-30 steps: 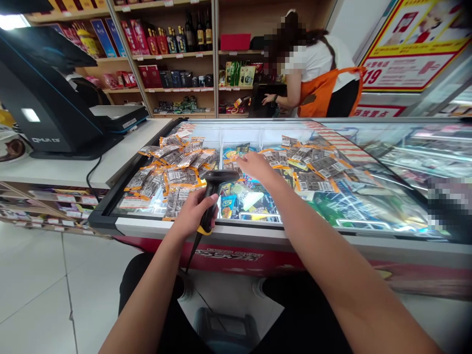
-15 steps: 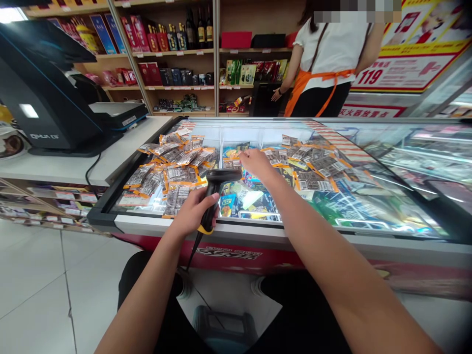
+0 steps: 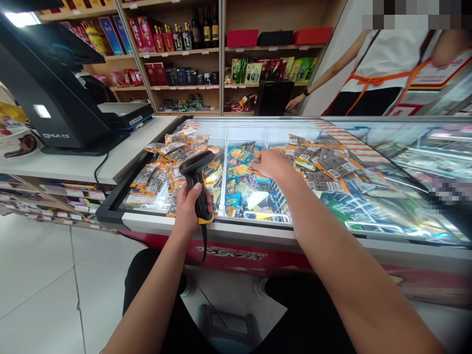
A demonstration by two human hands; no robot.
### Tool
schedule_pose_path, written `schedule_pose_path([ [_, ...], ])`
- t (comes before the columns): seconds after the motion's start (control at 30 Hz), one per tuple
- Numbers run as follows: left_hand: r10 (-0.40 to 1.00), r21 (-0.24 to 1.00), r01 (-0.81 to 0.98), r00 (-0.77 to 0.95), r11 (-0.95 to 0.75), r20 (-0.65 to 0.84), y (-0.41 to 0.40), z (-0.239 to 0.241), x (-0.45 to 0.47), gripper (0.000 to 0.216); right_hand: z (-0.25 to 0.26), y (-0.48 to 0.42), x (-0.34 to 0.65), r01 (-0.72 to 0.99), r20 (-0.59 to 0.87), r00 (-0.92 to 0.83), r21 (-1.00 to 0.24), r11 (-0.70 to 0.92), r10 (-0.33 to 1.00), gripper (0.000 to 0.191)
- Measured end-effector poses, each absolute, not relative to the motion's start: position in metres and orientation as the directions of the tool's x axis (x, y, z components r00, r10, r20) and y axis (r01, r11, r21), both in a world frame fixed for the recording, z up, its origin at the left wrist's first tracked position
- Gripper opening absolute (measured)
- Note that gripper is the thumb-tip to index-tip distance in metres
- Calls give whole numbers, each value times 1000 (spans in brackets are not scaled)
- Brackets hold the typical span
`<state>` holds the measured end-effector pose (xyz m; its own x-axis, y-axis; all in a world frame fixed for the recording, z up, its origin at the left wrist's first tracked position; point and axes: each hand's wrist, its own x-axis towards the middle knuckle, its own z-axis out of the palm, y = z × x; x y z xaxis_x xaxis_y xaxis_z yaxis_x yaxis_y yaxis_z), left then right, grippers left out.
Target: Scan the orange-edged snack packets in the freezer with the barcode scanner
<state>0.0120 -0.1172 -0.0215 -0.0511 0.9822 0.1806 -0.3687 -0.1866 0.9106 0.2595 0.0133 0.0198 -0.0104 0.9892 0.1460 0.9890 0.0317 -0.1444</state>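
My left hand (image 3: pixel 190 204) is wrapped round the grip of a black barcode scanner (image 3: pixel 196 169) with a yellow base, held upright over the freezer's front edge. My right hand (image 3: pixel 275 164) is closed over the middle of the chest freezer (image 3: pixel 254 228). Its fingers pinch an orange-edged packet (image 3: pixel 254 171), mostly hidden under the hand. To the left lies a heap of clear packets (image 3: pixel 177 147) with orange edges and barcode labels. A second heap of such packets (image 3: pixel 332 164) spreads on the right. Colourful bags (image 3: pixel 232 201) show through the glass between them.
A black checkout terminal (image 3: pixel 62 98) stands on the white counter (image 3: pixel 73 164) at left. Behind the freezer, shelves (image 3: pixel 184 88) hold bottles and boxes. A person in an orange apron (image 3: pixel 383 78) stands at the back right. A stool (image 3: pixel 228 324) is between my legs.
My right hand has moved right, away from the left heap, with the packet. The scanner has been raised and turned to the left. The person behind has shifted right.
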Motion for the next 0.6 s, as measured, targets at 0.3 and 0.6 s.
schedule_pose_path([
  [0.3, 977, 898, -387, -59, -209, 203, -117, -22, 12, 38, 12, -9, 183, 728, 107, -440, -539, 424, 892, 38],
  [0.6, 980, 920, -344, -15, -191, 197, -115, -24, 9, 36, 4, 2, 194, 569, 51, -478, -743, 354, 877, 13],
])
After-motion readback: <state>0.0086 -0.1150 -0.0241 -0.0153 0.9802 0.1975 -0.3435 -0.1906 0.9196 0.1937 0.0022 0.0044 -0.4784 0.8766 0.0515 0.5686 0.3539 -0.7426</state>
